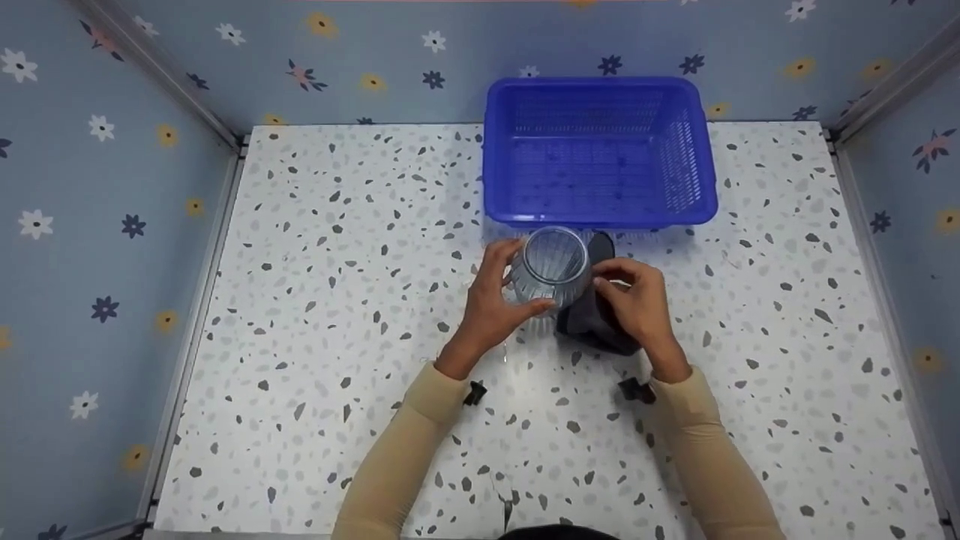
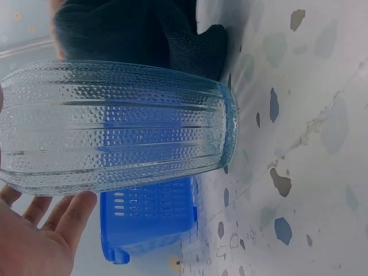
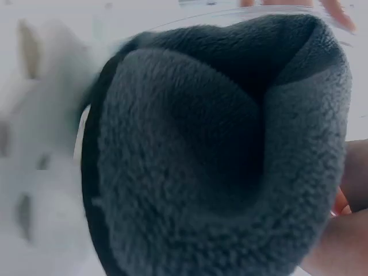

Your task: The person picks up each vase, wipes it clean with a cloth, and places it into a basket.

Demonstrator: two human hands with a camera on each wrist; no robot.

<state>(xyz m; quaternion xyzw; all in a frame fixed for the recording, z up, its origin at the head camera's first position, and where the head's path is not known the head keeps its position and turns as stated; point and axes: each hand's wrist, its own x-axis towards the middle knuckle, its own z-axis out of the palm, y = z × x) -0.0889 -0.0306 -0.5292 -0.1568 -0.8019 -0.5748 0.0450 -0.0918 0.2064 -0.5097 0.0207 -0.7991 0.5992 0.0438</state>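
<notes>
The step in hand looks like bringing the cloth to the glass, probably to wipe or wrap it. The left hand grasps the glass between thumb and fingers, while the right hand appears to pinch the cloth by its upper part; the folds hide most of those fingers in the right wrist view, so how firm that pinch is I cannot tell. The next move likely calls for a steady left hold and the cloth laid against the ribbed side or fed into the mouth. The glass is just in front of the basket, left of the cloth, its base at or just above the table; which of the two is unclear. It is roughly upright: the mouth points up towards the head camera, and the long axis runs near vertical, along the ribs.
</notes>
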